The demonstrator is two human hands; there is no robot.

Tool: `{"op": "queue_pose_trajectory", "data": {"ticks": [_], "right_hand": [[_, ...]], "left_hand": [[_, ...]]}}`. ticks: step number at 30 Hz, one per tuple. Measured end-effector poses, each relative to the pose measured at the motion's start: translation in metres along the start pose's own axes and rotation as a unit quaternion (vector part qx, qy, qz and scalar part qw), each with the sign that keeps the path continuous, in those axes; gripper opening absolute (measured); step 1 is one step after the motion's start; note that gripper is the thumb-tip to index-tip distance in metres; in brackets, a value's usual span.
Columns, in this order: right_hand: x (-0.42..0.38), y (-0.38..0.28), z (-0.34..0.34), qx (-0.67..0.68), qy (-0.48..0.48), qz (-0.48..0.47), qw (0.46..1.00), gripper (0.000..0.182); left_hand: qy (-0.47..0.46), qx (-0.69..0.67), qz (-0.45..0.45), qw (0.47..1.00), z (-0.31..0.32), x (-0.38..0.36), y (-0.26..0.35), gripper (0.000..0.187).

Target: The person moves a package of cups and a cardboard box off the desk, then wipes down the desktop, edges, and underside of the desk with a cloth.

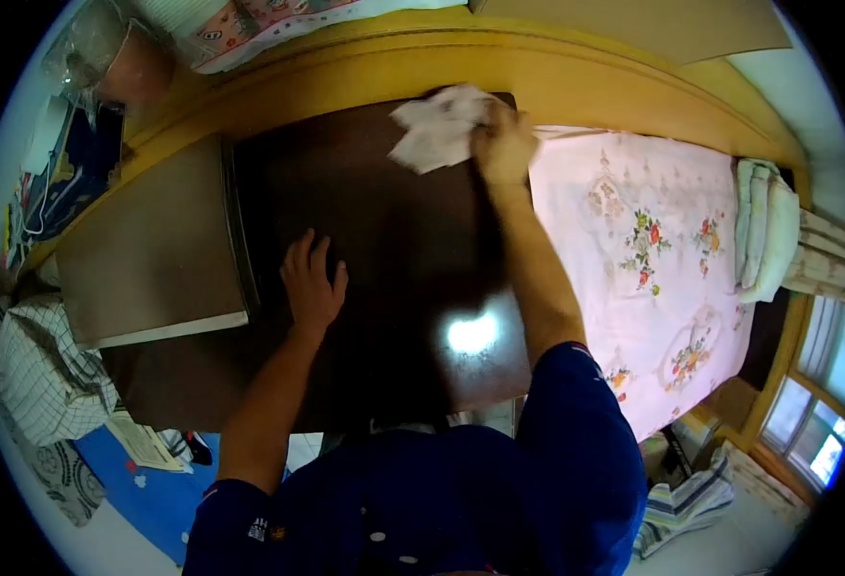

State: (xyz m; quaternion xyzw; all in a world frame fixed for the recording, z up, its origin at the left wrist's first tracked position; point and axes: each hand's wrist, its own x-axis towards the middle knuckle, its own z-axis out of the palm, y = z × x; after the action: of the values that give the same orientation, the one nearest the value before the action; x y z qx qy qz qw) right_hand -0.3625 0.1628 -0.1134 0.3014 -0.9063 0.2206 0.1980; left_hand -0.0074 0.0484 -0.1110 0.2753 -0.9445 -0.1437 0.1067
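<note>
At the far edge of the dark brown tabletop (374,216), near its right-hand corner, lies a crumpled whitish cloth (434,130), spread unevenly with one pointed corner toward the near side. The right hand (507,146) is closed over the cloth's right end; the fingers are blurred, so how each one grips cannot be told. The left hand (314,280) holds nothing: it is palm down over the tabletop, left of the middle, fingers loosely spread and pointing away from the body. Between the forearms, a bright patch of reflected light shows on the glossy surface, nearer the right one.

Just left of the left hand, a flat brown panel (149,245) with a pale near edge lies on the tabletop. Right of the tabletop spreads a pink floral cover (591,230), printed with red and yellow flowers, and folded pale green fabric (766,230) lies at its far right end. Along the back runs a yellow wooden ledge (346,69). Farther out are a checked cloth (48,370) at the left, a blue cloth (134,499) below it, and a window (811,413) at the right.
</note>
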Motion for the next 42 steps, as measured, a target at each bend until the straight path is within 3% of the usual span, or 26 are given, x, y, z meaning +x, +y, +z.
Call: {"op": "queue_pose_trajectory", "data": {"ticks": [1, 3, 5, 6, 7, 9, 13, 16, 19, 21, 23, 25, 27, 28, 30, 31, 32, 33, 36, 37, 39, 41, 42], "right_hand": [[-0.003, 0.02, -0.012, 0.016, -0.014, 0.072, 0.997, 0.041], [-0.002, 0.05, -0.023, -0.007, -0.07, 0.08, 0.994, 0.047], [0.016, 0.051, -0.023, 0.08, -0.042, 0.05, 0.995, 0.075], [0.023, 0.042, -0.031, 0.146, -0.117, 0.043, 0.981, 0.089], [0.021, 0.043, -0.019, 0.13, -0.115, 0.011, 0.985, 0.09], [0.012, 0.045, -0.007, 0.019, -0.151, -0.023, 0.988, 0.084], [-0.027, 0.049, -0.031, 0.011, -0.145, -0.009, 0.989, 0.073], [-0.09, 0.059, -0.081, 0.058, -0.197, 0.057, 0.977, 0.065], [-0.183, 0.057, -0.148, 0.066, -0.234, 0.113, 0.963, 0.061], [-0.271, 0.057, -0.19, 0.032, -0.168, 0.107, 0.979, 0.056], [-0.345, 0.049, -0.244, 0.015, -0.165, 0.128, 0.978, 0.052], [-0.409, 0.051, -0.283, 0.089, -0.203, 0.315, 0.923, 0.049], [-0.463, 0.071, -0.309, 0.147, -0.244, 0.396, 0.873, 0.042], [-0.455, 0.069, -0.311, 0.146, -0.24, 0.392, 0.876, 0.042], [-0.427, 0.053, -0.317, 0.292, -0.056, 0.379, 0.876, 0.039], [-0.39, 0.043, -0.318, 0.264, -0.082, 0.402, 0.873, 0.04], [-0.333, 0.018, -0.312, 0.312, -0.039, 0.416, 0.854, 0.04], [-0.309, 0.034, -0.292, 0.288, -0.07, 0.395, 0.87, 0.04], [-0.211, 0.053, -0.205, 0.319, -0.01, 0.26, 0.911, 0.035], [-0.167, 0.045, -0.182, 0.249, -0.022, 0.228, 0.941, 0.035], [-0.095, 0.037, -0.129, 0.196, -0.015, 0.077, 0.978, 0.037], [-0.052, 0.033, -0.067, 0.173, -0.077, 0.017, 0.982, 0.04], [-0.045, 0.026, -0.043, 0.094, -0.101, -0.006, 0.99, 0.041]], "left_hand": [[-0.001, -0.002, -0.001, 1.0, 0.001, 0.001, -0.001, 0.047], [0.008, -0.001, 0.007, 1.0, 0.004, -0.001, -0.003, 0.047], [0.005, 0.007, 0.011, 1.0, 0.006, -0.002, -0.001, 0.047], [0.008, 0.016, 0.009, 1.0, 0.006, -0.002, -0.002, 0.047], [0.001, 0.019, 0.014, 1.0, 0.006, -0.001, -0.002, 0.047], [-0.017, 0.05, -0.004, 0.999, 0.007, -0.001, -0.003, 0.047], [0.019, 0.028, 0.035, 0.999, 0.011, -0.001, -0.007, 0.046], [0.034, 0.032, 0.05, 0.998, 0.012, -0.001, -0.008, 0.046], [0.045, 0.035, 0.05, 0.997, 0.012, 0.0, -0.008, 0.045], [0.044, 0.052, 0.047, 0.997, 0.013, -0.001, -0.008, 0.045], [0.039, 0.051, 0.034, 0.997, 0.009, -0.001, -0.003, 0.044], [0.038, 0.049, 0.022, 0.998, 0.008, 0.0, -0.002, 0.044], [0.046, 0.055, 0.017, 0.997, 0.014, -0.001, -0.005, 0.043], [0.038, 0.055, 0.012, 0.998, 0.014, -0.001, -0.003, 0.043], [0.03, 0.052, 0.005, 0.998, 0.009, -0.001, -0.001, 0.043], [0.032, 0.053, 0.004, 0.998, 0.009, -0.002, -0.001, 0.043], [0.031, 0.053, 0.004, 0.998, 0.01, -0.001, -0.001, 0.043], [0.029, 0.054, 0.004, 0.998, 0.011, -0.001, -0.001, 0.043], [0.045, 0.044, 0.018, 0.998, 0.014, -0.002, -0.003, 0.043], [0.045, 0.05, 0.014, 0.998, 0.013, -0.001, -0.003, 0.043], [0.026, 0.04, 0.003, 0.999, 0.01, -0.002, 0.0, 0.043], [0.024, 0.037, 0.008, 0.999, 0.005, 0.0, 0.002, 0.044], [0.027, 0.025, 0.016, 0.999, 0.004, -0.001, 0.002, 0.044]]}}
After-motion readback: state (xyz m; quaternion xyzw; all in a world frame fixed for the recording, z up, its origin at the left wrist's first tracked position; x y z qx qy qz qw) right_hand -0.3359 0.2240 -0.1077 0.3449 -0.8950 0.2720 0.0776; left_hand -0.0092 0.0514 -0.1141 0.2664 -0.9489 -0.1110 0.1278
